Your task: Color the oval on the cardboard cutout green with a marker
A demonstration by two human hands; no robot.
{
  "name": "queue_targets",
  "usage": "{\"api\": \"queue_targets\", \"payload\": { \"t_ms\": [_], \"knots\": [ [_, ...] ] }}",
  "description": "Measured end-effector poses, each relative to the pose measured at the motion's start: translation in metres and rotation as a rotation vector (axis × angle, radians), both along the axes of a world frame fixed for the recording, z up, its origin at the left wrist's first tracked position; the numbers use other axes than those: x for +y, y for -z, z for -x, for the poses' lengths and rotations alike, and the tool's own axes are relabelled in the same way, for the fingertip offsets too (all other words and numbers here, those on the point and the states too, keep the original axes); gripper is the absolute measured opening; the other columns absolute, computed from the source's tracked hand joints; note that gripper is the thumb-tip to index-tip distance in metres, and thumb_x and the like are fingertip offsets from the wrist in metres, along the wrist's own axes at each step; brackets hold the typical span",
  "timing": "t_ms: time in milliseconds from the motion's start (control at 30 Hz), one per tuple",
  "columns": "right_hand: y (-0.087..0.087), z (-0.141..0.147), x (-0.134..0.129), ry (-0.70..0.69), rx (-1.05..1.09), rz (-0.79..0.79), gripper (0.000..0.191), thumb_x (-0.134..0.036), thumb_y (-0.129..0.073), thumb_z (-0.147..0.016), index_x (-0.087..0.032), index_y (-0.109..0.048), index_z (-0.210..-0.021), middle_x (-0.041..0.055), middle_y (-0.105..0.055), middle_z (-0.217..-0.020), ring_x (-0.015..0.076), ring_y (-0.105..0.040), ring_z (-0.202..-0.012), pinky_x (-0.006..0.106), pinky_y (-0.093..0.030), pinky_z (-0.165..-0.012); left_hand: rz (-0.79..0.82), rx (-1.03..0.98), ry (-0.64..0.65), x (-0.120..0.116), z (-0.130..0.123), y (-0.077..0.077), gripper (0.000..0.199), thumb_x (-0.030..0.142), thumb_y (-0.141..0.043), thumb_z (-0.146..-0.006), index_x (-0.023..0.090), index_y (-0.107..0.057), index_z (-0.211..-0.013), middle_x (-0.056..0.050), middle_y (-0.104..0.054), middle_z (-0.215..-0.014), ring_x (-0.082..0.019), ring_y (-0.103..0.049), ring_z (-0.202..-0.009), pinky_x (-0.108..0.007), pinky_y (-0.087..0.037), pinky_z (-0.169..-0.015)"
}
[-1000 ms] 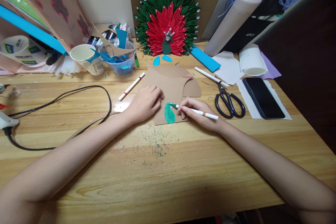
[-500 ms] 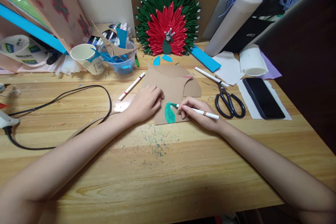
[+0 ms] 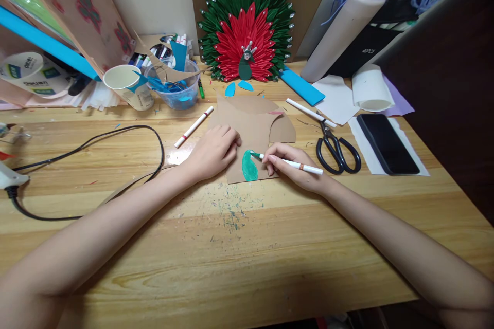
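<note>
My right hand (image 3: pixel 291 164) pinches a white marker (image 3: pixel 309 168) with a brown band, and its green tip touches the top of a green painted curved shape (image 3: pixel 250 166). That shape lies on a piece of brown cardboard (image 3: pixel 250 128). On the cardboard's left side rests my left hand (image 3: pixel 215 150), its fingers curled under in a loose fist with nothing visible inside. Black-handled scissors (image 3: pixel 334 149) lie just right of my right hand. Left of the cardboard is another white marker (image 3: pixel 193 126) with a red band.
A paper cup (image 3: pixel 129 85) and a clear tub (image 3: pixel 177 87) of blue scraps stand back left. A green and red peacock craft (image 3: pixel 247 31) leans at the back. A phone (image 3: pixel 387 144) lies at right, a black cable (image 3: pixel 162 146) at left.
The marker in my right hand has shifted very slightly at the top of the green shape. My left hand stays in place.
</note>
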State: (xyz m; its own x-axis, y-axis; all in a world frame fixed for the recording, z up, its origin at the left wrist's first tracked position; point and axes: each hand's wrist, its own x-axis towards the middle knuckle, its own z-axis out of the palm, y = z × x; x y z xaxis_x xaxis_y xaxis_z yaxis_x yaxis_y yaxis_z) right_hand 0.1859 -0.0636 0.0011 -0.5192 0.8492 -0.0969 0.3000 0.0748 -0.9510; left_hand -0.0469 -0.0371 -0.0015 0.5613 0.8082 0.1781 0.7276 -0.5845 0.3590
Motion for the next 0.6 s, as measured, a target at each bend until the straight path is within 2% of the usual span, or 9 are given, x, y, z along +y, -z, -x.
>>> {"api": "queue_targets", "payload": {
  "t_ms": [600],
  "knots": [
    [-0.0014, 0.0005, 0.0, 0.0, -0.009, -0.006, 0.023, -0.039, -0.047, -0.094, -0.018, -0.057, -0.09, 0.0014, -0.061, -0.072, 0.0137, -0.057, -0.069, 0.027, -0.042, -0.065, 0.011, 0.001, -0.003, 0.0, -0.0002, -0.0012, 0.017, 0.017, -0.037, -0.088, 0.018, -0.053, -0.093, -0.006, -0.059, -0.094, -0.018, -0.051, -0.089, -0.032, -0.04, -0.079]
  ]
}}
